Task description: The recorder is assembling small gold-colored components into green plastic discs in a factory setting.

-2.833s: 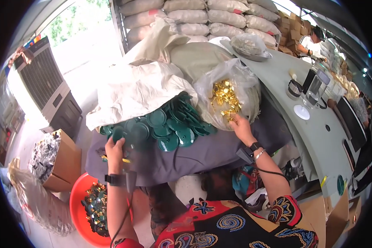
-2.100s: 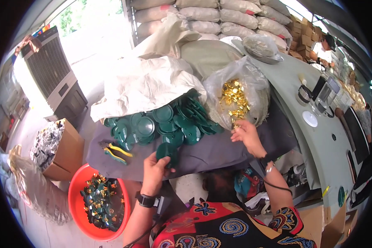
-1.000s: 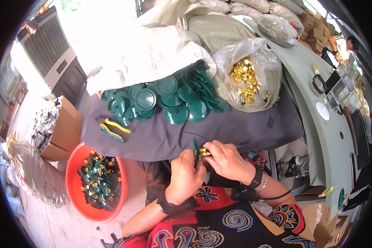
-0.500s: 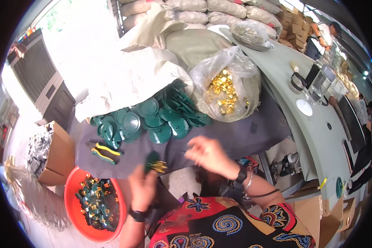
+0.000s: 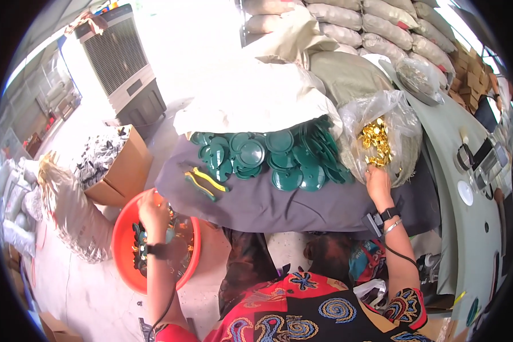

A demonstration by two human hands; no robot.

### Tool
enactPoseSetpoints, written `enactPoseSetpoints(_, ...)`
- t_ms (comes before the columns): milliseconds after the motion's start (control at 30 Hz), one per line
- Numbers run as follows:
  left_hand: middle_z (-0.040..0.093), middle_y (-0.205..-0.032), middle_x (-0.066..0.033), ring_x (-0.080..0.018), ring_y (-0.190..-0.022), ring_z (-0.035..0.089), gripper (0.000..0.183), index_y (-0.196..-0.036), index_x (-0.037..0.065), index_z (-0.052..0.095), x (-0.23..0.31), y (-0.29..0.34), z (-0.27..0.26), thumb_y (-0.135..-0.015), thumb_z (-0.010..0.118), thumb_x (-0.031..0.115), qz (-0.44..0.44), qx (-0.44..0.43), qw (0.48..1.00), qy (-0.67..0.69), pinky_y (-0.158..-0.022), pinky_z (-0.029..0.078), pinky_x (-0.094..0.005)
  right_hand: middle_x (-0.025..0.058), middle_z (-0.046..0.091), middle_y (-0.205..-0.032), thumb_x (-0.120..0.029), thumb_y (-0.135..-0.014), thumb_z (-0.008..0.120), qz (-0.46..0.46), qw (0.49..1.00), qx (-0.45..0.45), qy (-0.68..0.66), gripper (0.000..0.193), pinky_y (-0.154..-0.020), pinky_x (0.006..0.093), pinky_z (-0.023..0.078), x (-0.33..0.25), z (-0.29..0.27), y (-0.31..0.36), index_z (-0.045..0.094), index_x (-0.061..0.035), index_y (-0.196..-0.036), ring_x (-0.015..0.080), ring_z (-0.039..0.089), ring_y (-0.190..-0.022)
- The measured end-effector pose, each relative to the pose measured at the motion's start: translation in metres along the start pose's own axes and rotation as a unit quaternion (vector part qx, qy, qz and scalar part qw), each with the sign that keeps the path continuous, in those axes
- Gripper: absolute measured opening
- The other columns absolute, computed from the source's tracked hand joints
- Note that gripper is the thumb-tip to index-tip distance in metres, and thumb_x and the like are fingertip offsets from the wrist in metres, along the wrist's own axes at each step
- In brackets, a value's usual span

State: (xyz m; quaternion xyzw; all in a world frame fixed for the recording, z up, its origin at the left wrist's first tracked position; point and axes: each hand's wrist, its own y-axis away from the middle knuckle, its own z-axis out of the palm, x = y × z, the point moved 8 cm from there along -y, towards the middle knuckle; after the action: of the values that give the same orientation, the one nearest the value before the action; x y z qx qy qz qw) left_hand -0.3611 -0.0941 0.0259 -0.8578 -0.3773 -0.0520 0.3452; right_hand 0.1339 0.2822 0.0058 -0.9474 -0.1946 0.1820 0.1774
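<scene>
A round orange plastic basin (image 5: 122, 259) sits on the floor under the left fingers (image 5: 148, 200), holding mixed green and gold pieces. A crumpled clear plastic bag of small gold metal parts (image 5: 376, 142) lies open just beyond the right fingers (image 5: 375, 174).

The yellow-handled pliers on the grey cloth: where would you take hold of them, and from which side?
Judging by their pose, the two handles are the best place. The pliers lie flat on the grey cloth with open cloth around them, apart from the green discs, so a grip from straight above, closing across both handles, looks easiest. Which end carries the jaws is too small to tell.
</scene>
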Motion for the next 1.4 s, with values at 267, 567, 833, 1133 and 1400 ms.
enactPoseSetpoints(267,0.064,-0.094,-0.0230,-0.0388,-0.092,0.060,0.040,-0.107,0.001,0.059,0.098,-0.055,0.085,-0.076,0.065,0.026,0.043,-0.146,0.985,0.084,-0.080,0.048,-0.0446,0.0224,0.054,-0.077,0.001,-0.070,0.062,-0.055,0.993,0.086,-0.059,0.010,-0.066,0.0439,0.045,-0.002,-0.013,0.011,0.054,0.0023,-0.076,0.0425,0.055,-0.075)
enactPoseSetpoints(567,0.065,-0.097,-0.0226,-0.0362,-0.093,0.062,0.066,-0.115,-0.002,0.053,0.106,-0.080,0.127,-0.065,0.075,0.033,-0.017,-0.200,0.978,0.053,-0.082,0.048,-0.0417,0.0101,0.056,-0.080,0.006,-0.071,0.064,0.012,0.952,-0.012,-0.305,0.032,-0.057,0.0277,0.046,-0.029,-0.027,0.076,0.055,0.0012,-0.101,0.0156,0.057,-0.063)
enactPoseSetpoints(833,0.064,-0.074,-0.0188,-0.0315,-0.071,0.064,0.032,-0.080,-0.004,0.061,0.116,-0.074,0.093,-0.061,0.077,0.016,0.029,-0.140,0.965,0.220,-0.064,0.050,-0.0376,0.0184,0.055,-0.087,-0.005,-0.073,0.064,-0.141,0.983,-0.110,0.051,0.018,-0.068,0.0461,0.048,-0.054,-0.030,0.079,0.052,-0.0020,-0.086,0.0384,0.059,-0.078)
enactPoseSetpoints(1133,0.060,-0.077,-0.0034,-0.0079,-0.057,0.055,0.020,-0.103,-0.003,0.057,0.243,0.078,0.030,-0.083,0.054,0.001,-0.071,-0.426,0.695,0.575,-0.047,0.046,-0.0221,0.0013,0.059,-0.085,-0.001,-0.089,0.056,-0.024,0.725,-0.268,-0.633,0.023,-0.064,0.0241,0.052,-0.152,-0.038,0.109,0.053,-0.0014,-0.111,0.0087,0.060,-0.071)
enactPoseSetpoints(1400,0.059,-0.075,-0.0036,-0.0084,-0.051,0.058,0.024,-0.108,-0.003,0.054,0.283,0.137,0.027,-0.084,0.051,0.000,-0.035,-0.463,0.654,0.597,-0.039,0.040,-0.0194,0.0044,0.059,-0.089,-0.003,-0.089,0.057,-0.078,0.745,-0.225,-0.623,0.024,-0.065,0.0244,0.052,-0.168,-0.033,0.131,0.048,-0.0010,-0.112,0.0096,0.061,-0.072)
